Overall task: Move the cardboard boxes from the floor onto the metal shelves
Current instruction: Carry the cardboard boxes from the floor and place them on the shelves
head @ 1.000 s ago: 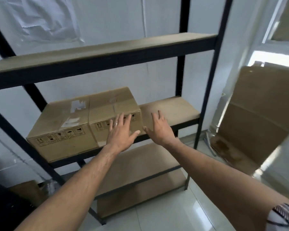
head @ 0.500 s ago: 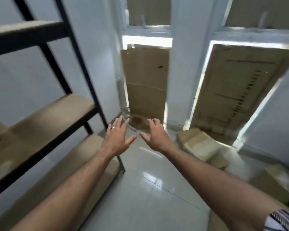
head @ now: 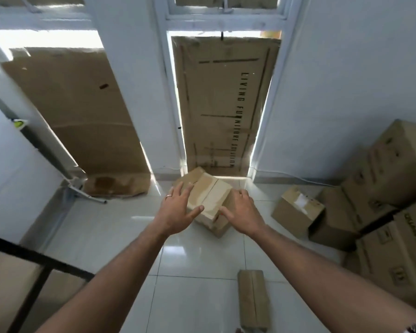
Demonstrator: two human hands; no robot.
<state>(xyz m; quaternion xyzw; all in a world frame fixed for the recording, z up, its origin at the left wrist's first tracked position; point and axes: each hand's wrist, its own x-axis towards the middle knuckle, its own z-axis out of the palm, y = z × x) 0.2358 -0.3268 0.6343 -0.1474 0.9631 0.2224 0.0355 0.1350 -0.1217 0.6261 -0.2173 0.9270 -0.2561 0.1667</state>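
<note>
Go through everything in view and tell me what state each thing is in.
Left hand: open, reaching toward taped box.
Right hand: open, reaching too.
Taped box: closed, on floor.
Small box: closed, on floor.
Flat parcel: taped shut, lying flat.
Stacked boxes: closed.

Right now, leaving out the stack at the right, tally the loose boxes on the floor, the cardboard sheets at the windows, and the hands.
Loose boxes: 3
Cardboard sheets: 2
Hands (left hand, right hand): 2
Total: 7

Storeroom: stacked cardboard boxes (head: 380, 179), shelving (head: 41, 260)
</note>
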